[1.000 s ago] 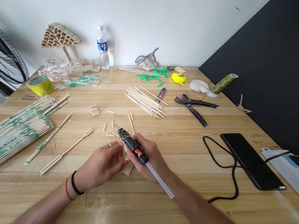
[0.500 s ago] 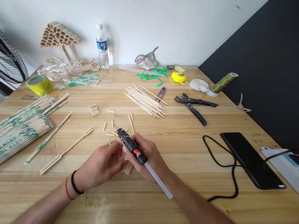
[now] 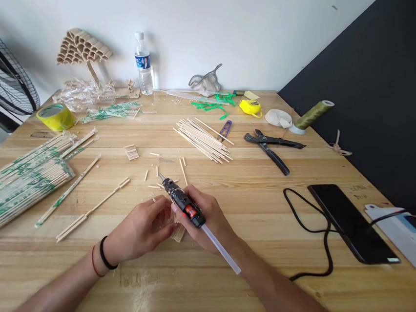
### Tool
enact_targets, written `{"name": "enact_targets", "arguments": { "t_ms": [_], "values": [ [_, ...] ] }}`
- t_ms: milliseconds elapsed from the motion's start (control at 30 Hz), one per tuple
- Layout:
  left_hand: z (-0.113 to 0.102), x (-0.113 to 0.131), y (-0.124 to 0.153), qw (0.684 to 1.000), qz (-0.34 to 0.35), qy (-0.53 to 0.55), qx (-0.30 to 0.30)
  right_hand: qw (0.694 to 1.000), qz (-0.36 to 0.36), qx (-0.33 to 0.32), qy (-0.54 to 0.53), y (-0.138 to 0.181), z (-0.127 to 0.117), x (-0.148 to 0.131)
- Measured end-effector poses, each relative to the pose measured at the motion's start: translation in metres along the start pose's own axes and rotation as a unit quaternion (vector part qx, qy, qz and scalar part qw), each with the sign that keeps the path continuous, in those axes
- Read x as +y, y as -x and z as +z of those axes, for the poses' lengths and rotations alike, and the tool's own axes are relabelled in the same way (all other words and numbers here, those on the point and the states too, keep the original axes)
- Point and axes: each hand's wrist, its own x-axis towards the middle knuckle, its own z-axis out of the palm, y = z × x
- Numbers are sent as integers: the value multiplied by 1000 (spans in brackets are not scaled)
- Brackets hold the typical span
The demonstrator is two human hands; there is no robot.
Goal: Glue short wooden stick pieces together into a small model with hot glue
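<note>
Forearms laid in over near edge of table [image 3: 195, 292]. Small stick panel [image 3: 178, 232] pinched at tabletop by curled left hand [image 3: 142, 230]. Glue gun [image 3: 183, 202] gripped in closed right hand [image 3: 213, 221], nozzle pointed away-left past panel, clear glue stick [image 3: 221, 250] trailing back. Cut stick bits [image 3: 153, 173] scattered just beyond; loose stick pile [image 3: 204, 141], black cutters [image 3: 271, 150] farther off

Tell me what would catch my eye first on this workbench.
At the middle, the right hand grips a black glue gun, a clear glue stick trailing from its back, while the left hand touches a small stick panel beneath it. Bamboo sticks lie all around: a loose pile beyond the hands, wrapped packs at the left.
</note>
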Motion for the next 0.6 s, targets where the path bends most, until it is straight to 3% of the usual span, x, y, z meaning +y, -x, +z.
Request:
{"name": "enact_targets", "arguments": {
  "t_ms": [600],
  "values": [
    [3,-4,1,1000,-2,2,-7,1000,-5,-20,-13,1,2,3]
  ]
}}
